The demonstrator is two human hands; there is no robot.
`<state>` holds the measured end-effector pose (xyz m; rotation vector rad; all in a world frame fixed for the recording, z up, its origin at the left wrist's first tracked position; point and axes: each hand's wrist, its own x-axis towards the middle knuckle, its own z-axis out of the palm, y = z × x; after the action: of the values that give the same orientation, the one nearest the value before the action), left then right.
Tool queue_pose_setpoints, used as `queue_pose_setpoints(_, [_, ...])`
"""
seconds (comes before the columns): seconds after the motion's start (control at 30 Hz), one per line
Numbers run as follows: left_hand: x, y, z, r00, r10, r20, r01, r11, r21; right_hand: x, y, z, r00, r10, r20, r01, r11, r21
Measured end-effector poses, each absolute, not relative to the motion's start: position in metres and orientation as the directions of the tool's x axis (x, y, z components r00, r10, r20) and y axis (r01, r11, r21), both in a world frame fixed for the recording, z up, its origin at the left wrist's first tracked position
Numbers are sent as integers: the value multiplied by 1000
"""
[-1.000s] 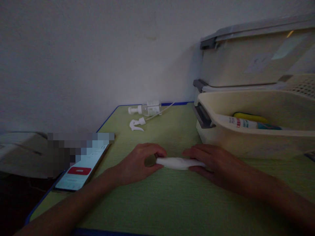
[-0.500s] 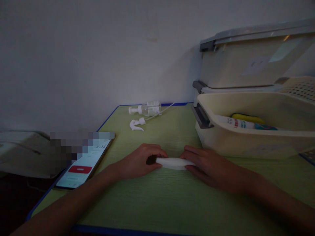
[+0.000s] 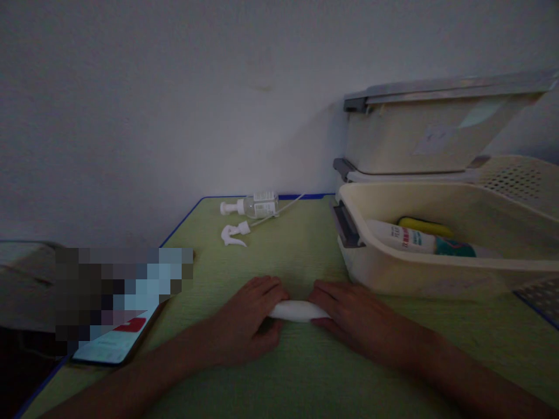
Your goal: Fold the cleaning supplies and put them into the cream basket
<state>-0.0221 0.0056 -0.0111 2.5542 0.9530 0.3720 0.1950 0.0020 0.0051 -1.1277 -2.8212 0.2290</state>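
Observation:
A small white rolled cloth or wad [image 3: 296, 310] lies on the green table top [image 3: 305, 372], in dim light. My left hand [image 3: 247, 323] curls over its left end and my right hand [image 3: 349, 317] curls over its right end. Both hands rest on the table with fingers closed on the white roll, and only its middle shows between them.
A phone [image 3: 114, 343] with a lit screen lies at the left table edge. A clear bottle [image 3: 257, 205] and a loose white spray head [image 3: 233, 233] lie near the wall. A beige plastic bin [image 3: 437, 273] with its lid raised holds tubes at the right.
My hands have drawn closer together on the white roll, so less of it shows. The view has tipped up, and everything sits lower in the frame.

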Motion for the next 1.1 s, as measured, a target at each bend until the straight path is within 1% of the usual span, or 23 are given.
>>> queue_pose_setpoints(0.17, [-22,10,-13,724,685,87,602,-688,405,195,1,7,-710,704,20,687,698,-201])
queue_pose_setpoints(0.4, [-23,14,-19,727,674,127,595,-712,372,198,2,6,-702,713,-5,678,665,-314])
queue_pose_setpoints(0.47, [-23,15,-19,732,670,126,594,-717,364,199,3,6,-695,719,-5,683,658,-319])
queue_pose_setpoints(0.63, [-22,15,-16,737,665,121,613,-733,295,196,3,11,-680,733,-36,714,650,-260])
queue_pose_setpoints(0.8, [-19,15,-13,749,652,118,635,-757,153,193,2,16,-666,746,-34,732,643,-226])
queue_pose_setpoints(0.97, [-15,12,-7,761,640,106,642,-766,15,193,-1,22,-672,740,-11,736,667,-114])
queue_pose_setpoints(1.1, [-16,-1,9,822,567,58,569,-820,-55,194,-15,30,-716,698,12,697,716,-43])
